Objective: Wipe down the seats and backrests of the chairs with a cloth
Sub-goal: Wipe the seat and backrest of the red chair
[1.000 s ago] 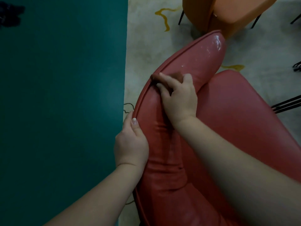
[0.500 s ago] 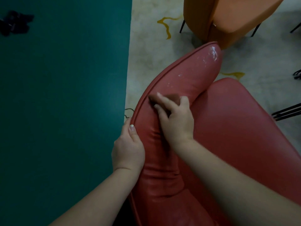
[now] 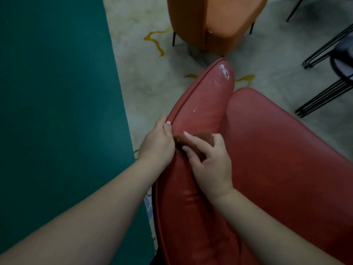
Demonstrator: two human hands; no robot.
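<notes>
Centrally, right hand (image 3: 212, 165) presses a small brown cloth (image 3: 203, 138) onto the glossy red leather chair backrest (image 3: 206, 104); left hand (image 3: 157, 144) grips the backrest's piped edge, thumb on top. Orange chair (image 3: 210, 22) upper centre.

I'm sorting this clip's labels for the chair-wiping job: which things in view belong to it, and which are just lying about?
In the job:
- red chair, backrest being wiped
- brown cloth, under the right hand
- left hand, gripping the backrest edge
- orange chair, likely also to be wiped

Just there:
- green mat
- black wire legs
</notes>
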